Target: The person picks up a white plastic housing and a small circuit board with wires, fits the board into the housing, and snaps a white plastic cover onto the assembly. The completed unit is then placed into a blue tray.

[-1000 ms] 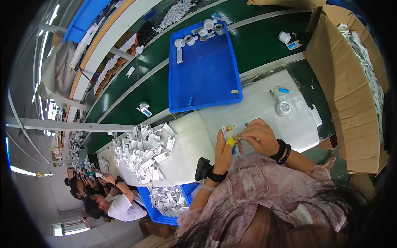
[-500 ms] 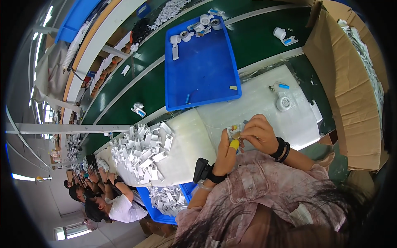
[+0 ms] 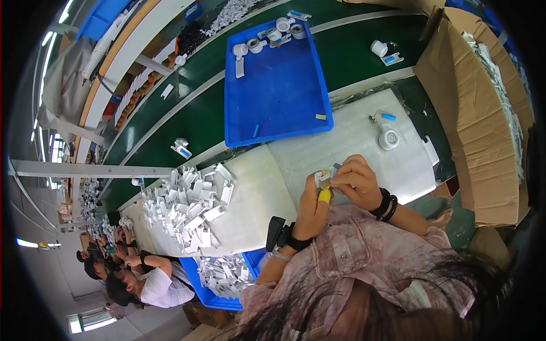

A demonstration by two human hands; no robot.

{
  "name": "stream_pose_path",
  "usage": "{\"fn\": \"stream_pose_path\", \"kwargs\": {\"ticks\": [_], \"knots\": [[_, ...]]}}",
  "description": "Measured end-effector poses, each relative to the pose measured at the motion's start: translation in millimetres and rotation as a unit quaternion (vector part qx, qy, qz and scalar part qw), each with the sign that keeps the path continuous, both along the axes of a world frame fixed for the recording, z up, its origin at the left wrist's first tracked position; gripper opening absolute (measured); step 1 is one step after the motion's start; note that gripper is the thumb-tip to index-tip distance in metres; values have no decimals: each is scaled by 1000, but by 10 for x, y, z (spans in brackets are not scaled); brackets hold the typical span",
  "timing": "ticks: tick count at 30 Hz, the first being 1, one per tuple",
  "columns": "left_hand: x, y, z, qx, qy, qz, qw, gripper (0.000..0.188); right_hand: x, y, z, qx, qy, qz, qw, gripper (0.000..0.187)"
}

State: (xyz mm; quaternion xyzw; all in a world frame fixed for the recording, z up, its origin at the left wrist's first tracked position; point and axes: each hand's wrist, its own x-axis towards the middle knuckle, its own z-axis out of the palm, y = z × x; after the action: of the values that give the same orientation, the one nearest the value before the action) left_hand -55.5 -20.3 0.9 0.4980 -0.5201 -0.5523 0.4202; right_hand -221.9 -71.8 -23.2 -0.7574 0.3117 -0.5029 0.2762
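Long green bench (image 3: 170,128) running from upper right to lower left, with white padded sheet (image 3: 352,142) laid over near edge. At right, big open cardboard box (image 3: 466,113) standing beside the sheet. On the bench, blue tray (image 3: 278,85) with few white round parts at its far end. At left on the sheet, heap of white plastic pieces (image 3: 190,207). Near right end of the sheet, small white round part (image 3: 389,138), well apart from both hands. Left hand (image 3: 314,206) and right hand (image 3: 355,183) brought together above the sheet, both closed around small white piece (image 3: 322,179), held between fingertips just over near edge. Yellow cot on one left finger (image 3: 325,196).
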Motion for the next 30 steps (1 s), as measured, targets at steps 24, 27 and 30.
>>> {"fn": "stream_pose_path", "kwargs": {"ticks": [24,27,30], "knots": [[29,-4,-66,5,2,12,1000,32,46,10,-26,3,11,-19,1000,20],[55,5,-160,-21,35,4,999,32,45,9,5,15,5,-12,1000,20],[28,3,-225,-82,18,1,996,30,33,-1,44,15,8,-6,1000,20]]}}
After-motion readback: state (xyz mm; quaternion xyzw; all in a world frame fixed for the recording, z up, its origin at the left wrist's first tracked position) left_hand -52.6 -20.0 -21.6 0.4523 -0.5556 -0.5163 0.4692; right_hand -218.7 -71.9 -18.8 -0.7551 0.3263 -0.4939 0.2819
